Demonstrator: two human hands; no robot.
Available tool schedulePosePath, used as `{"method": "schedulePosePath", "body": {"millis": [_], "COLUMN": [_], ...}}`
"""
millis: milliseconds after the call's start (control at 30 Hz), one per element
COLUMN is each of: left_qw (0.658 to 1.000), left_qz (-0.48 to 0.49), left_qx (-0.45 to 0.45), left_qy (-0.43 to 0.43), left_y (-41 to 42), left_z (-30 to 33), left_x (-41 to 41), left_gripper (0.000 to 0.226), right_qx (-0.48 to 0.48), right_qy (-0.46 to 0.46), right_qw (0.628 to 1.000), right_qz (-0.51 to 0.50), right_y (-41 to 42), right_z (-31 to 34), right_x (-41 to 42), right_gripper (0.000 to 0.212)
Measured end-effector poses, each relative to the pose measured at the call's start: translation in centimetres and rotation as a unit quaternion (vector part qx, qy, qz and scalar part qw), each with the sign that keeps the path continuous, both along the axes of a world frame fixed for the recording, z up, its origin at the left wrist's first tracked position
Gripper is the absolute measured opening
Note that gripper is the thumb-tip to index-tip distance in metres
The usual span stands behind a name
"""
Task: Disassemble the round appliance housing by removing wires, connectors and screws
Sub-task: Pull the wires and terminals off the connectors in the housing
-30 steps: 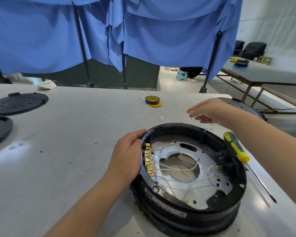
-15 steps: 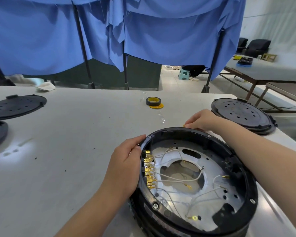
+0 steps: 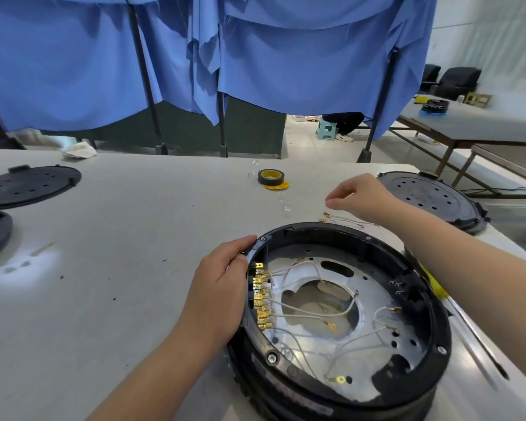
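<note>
On the near right of a pale grey counter (image 3: 110,238) lies a round black appliance housing (image 3: 340,323), open side up, showing a silver metal plate with a large central hole. A row of brass connectors (image 3: 262,300) lines its inner left wall, and thin white wires (image 3: 313,312) with ring terminals trail from them across the plate. The left hand (image 3: 217,294) rests on the housing's left rim, fingers curved over the edge beside the connectors. The right hand (image 3: 360,197) hovers above the counter just beyond the housing's far rim, fingers loosely bent and holding nothing, its forearm crossing over the housing's right side. Beneath that hand, a few loose wires (image 3: 343,219) with brass ends lie on the counter. The forearm hides most of a yellow-handled screwdriver (image 3: 436,287) lying to the right of the housing. Farther off sits a roll of dark tape (image 3: 271,177) on a yellow disc. A black perforated round cover (image 3: 431,197) lies at far right, and two similar ones (image 3: 28,185) at far left. Blue cloth (image 3: 73,56) hangs on poles behind the counter.
</note>
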State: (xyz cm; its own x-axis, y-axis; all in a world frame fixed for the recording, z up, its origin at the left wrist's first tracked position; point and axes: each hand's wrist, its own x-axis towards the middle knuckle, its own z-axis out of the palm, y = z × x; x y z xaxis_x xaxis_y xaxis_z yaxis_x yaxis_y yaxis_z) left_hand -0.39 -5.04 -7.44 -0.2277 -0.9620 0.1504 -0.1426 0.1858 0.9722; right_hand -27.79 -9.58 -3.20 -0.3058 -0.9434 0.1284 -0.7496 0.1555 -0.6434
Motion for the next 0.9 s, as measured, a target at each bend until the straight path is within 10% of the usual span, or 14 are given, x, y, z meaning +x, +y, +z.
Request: {"method": "schedulePosePath", "body": {"millis": [400,900], "left_qw": [1.0,1.0], "left_qz": [-0.015,-0.009], "left_qx": [0.001,-0.011], "left_qy": [0.007,-0.017], "left_y": [-0.4,-0.2], "left_z": [-0.3,0.2], "left_x": [0.0,-0.2], "left_gripper": [0.038,0.039], "right_qx": [0.011,-0.012], "right_qy": [-0.012,0.001], "right_qw": [0.979,0.974], "right_qz": [0.203,0.225], "right_y": [6.6,8.5], "right_z": [2.1,0.6], "right_x": [11.7,13.0], "right_gripper": [0.009,0.004]}}
